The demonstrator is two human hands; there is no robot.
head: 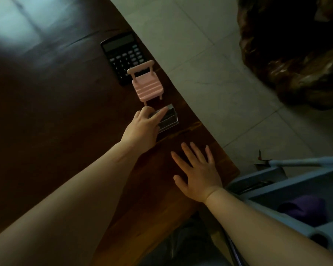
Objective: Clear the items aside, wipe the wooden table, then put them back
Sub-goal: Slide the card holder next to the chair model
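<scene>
A small clear plastic box (pixel 169 121) with dark contents is gripped by the left hand (pixel 140 127) near the glossy dark wooden tabletop's (pixel 56 112) edge. A pink slatted toy chair (pixel 148 84) is seen at its 12 o'clock, with a black calculator (pixel 121 52) beyond, its digits blurred. At 5 o'clock the right hand (pixel 198 173) is laid flat, fingers spread.

Dim, soft picture; window glare on the table (pixel 27 31) (upper left).
</scene>
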